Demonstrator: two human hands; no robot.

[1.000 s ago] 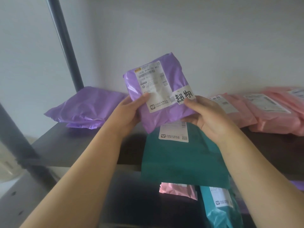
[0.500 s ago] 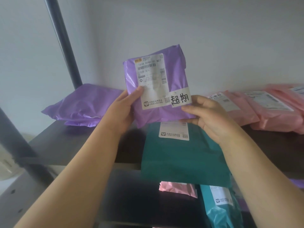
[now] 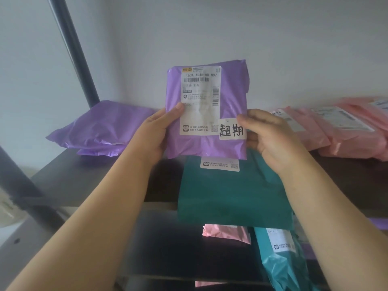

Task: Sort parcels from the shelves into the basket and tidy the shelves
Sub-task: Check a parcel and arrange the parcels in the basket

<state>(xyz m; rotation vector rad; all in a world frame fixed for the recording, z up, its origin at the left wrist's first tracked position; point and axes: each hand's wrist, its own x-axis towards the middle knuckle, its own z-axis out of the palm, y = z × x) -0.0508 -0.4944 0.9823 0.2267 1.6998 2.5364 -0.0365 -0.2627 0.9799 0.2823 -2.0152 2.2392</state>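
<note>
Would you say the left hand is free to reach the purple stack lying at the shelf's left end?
Probably not yet: the left hand grips the labelled purple parcel. Nothing blocks the way to the purple stack, though, once it lets go.

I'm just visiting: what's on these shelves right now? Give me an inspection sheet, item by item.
Surface: dark shelf, carrying parcels.
Job's things: held purple parcel, label facing camera; teal parcel juts past the shelf edge; purple parcels left; pink parcels right.
Clutter: lower-shelf parcels, pink and teal.
Hands: left hand and right hand grip the held parcel's sides.
Cables: nothing seen.
Surroundings: white wall, dark post.
</note>
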